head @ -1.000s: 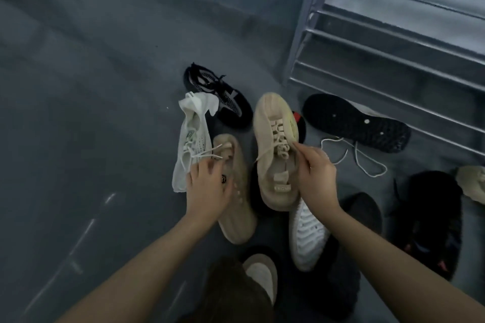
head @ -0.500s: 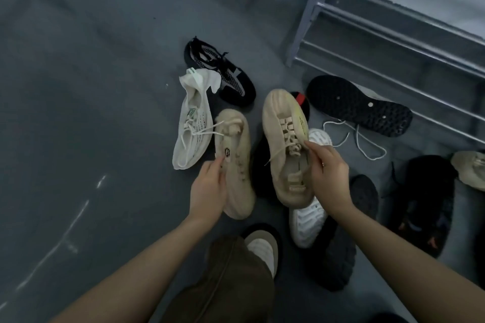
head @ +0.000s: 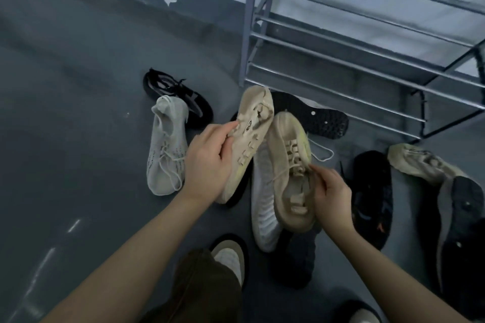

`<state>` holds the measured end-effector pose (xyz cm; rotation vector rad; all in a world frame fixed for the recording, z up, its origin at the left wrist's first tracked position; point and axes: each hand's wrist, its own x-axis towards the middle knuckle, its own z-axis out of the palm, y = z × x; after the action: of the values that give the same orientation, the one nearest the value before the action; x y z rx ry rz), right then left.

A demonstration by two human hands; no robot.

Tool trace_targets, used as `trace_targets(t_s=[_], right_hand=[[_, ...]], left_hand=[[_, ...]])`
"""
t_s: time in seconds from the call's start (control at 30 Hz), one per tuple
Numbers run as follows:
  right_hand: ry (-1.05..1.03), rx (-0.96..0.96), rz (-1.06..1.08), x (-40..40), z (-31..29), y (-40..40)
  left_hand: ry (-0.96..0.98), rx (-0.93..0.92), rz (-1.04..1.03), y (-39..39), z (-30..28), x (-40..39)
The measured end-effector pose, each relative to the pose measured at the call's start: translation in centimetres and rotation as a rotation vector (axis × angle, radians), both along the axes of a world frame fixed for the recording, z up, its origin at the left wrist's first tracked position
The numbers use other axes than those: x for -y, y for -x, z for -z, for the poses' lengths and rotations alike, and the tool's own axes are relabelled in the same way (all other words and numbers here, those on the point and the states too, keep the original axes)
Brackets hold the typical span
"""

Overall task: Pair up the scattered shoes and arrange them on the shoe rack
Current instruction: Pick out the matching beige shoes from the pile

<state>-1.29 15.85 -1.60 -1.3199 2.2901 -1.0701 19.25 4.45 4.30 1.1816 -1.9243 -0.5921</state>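
Two matching beige sneakers are lifted side by side above the floor. My left hand point(head: 210, 162) grips the left beige sneaker point(head: 249, 134) along its side. My right hand point(head: 332, 195) holds the right beige sneaker point(head: 288, 173) by its lace and collar. The grey metal shoe rack point(head: 367, 42) stands just beyond them, its bars bare. On the floor lie a white knit sneaker point(head: 166, 147), a black mesh sneaker point(head: 181, 94), a white shoe sole-up point(head: 263, 207) under the held pair, and an upturned black-soled shoe point(head: 322, 118).
More shoes lie at the right: a black shoe point(head: 372, 196), another beige sneaker point(head: 420, 162) and a dark sole-up shoe point(head: 459, 231). A black shoe point(head: 294, 259) lies near my foot point(head: 231, 257). Bare grey floor stretches to the left; a wall runs behind.
My left hand took hold of the left beige sneaker and lifted it off the floor beside the one in my right hand. Both moved toward the rack.
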Motion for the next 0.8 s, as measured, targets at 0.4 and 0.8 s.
trace_targets(t_s=[0.4, 0.8], right_hand=[[-0.042, -0.334, -0.317, 1.4, -4.0, 3.0], [0.109, -0.273, -0.331, 3.2, -2.8, 0.5]], left_hand=[[0.099, 0.071, 0.497, 3.9, -1.9, 0.6], [0.058, 0.181, -0.02, 4.1, 0.8, 1.2]])
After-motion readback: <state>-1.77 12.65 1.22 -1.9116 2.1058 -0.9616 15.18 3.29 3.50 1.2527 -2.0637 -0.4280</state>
